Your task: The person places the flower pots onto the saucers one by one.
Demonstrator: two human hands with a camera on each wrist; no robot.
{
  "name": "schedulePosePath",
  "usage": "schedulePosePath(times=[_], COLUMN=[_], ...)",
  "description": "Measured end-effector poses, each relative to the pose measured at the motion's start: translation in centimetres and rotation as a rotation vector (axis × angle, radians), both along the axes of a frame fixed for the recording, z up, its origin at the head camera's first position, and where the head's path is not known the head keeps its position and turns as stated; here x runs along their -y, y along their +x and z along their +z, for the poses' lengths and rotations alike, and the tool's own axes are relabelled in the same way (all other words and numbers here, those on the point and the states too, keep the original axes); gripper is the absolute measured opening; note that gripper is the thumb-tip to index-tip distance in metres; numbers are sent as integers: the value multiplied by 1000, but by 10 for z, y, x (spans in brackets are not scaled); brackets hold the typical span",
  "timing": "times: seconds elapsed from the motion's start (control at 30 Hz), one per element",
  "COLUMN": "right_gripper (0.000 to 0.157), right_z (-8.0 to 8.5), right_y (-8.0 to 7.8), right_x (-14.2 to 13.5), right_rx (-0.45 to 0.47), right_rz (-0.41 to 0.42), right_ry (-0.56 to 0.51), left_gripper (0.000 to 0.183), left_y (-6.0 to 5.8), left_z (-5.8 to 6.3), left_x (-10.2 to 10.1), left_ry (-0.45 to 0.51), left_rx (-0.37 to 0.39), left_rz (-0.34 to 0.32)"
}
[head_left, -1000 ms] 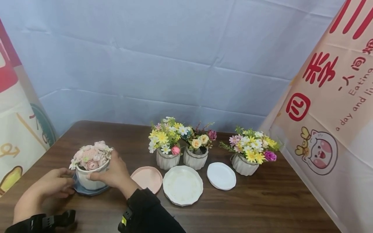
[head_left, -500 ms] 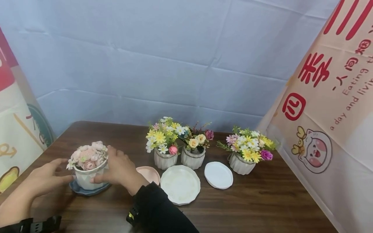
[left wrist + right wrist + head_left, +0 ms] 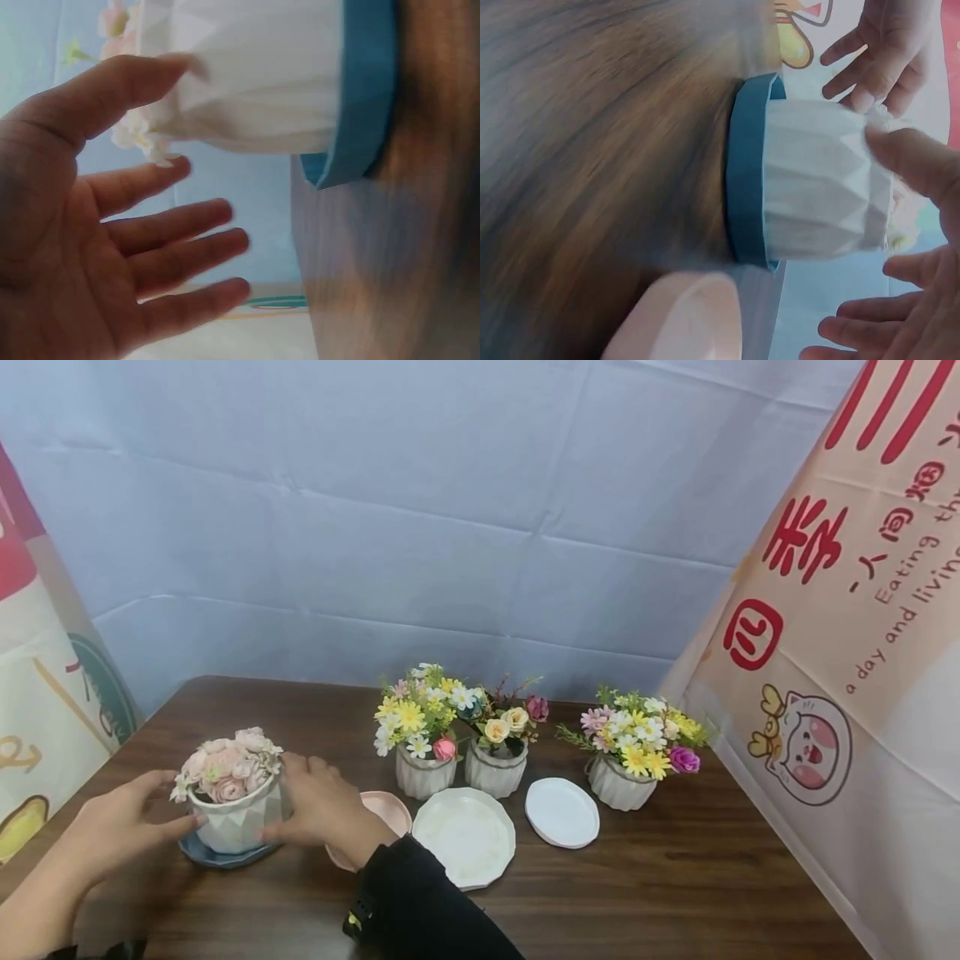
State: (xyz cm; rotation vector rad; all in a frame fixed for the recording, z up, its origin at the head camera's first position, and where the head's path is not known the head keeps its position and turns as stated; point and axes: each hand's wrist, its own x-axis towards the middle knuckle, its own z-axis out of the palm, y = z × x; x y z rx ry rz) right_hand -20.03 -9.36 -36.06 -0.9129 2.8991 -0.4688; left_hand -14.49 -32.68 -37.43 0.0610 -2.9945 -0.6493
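A white-and-grey faceted flowerpot (image 3: 238, 825) with pale pink artificial flowers (image 3: 231, 766) sits upright on a blue saucer (image 3: 217, 858) at the left of the table. On its left side is my left hand (image 3: 123, 827), fingers spread and thumb beside the pot wall. The left wrist view has this thumb overlapping the pot's upper part, with the other fingers away from it. My right hand (image 3: 322, 806) is at the pot's right side. In the right wrist view its fingers are extended and apart, its thumb near the rim; contact is hard to tell.
A pink saucer (image 3: 390, 810), partly behind the right forearm, a large white saucer (image 3: 465, 839) and a smaller white saucer (image 3: 562, 812) lie to the right. Behind them stand three flowerpots (image 3: 425, 774) (image 3: 497, 770) (image 3: 621, 783) with mixed flowers. A blue-grey cloth (image 3: 412, 527) hangs behind the table.
The right hand held the pot with its thumb across the front; its grip has loosened and it has drawn rightward. The left hand has risen from the saucer's edge to beside the pot.
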Motion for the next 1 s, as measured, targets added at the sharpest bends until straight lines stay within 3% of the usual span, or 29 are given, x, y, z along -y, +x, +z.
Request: schedulePosePath(times=[0.13, 0.27, 0.47, 0.6, 0.7, 1.0], right_gripper=[81, 82, 83, 80, 78, 72], right_z=[1, 3, 5, 7, 8, 12], right_y=[-2, -3, -3, -4, -5, -1], right_x=[-17, -33, -56, -71, -78, -90], right_rx=[-25, -27, 20, 6, -15, -51], right_rz=[60, 66, 54, 53, 47, 12], right_ry=[39, 77, 81, 66, 46, 16], left_gripper=[85, 83, 71, 65, 61, 58], left_y=[4, 9, 18, 23, 26, 24], left_z=[0, -1, -4, -3, -1, 3], left_x=[-5, -9, -20, -31, -39, -60], left_ry=[-25, -47, -83, -66, -63, -120], left_rx=[-48, -83, -232, -329, -360, -588], left_rz=[8, 2, -5, -29, -40, -163])
